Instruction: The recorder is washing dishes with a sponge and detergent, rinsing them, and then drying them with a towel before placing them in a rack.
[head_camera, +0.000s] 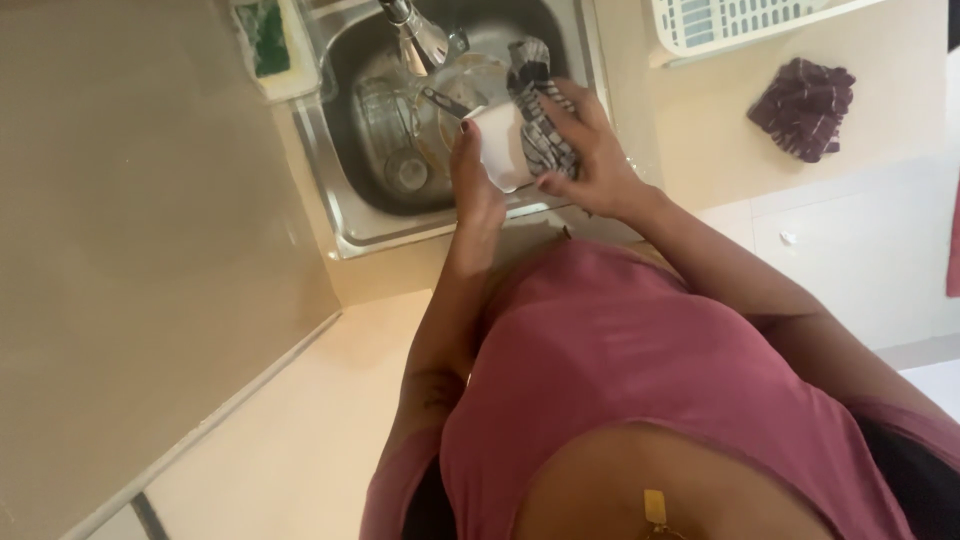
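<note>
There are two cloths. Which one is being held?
The grey checked cloth over the sink, gripped by the right hand against a white cup. The purple cloth lies alone on the counter, untouched.

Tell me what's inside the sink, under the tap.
Inside the sink lie clear glass dishes and a drain below the tap. The left hand holding a white cup and the right hand holding a checked cloth cover the basin's right side.

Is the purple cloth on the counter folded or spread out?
Neither: the purple cloth lies bunched in a crumpled heap on the counter, apart from both hands and the sink.
</note>
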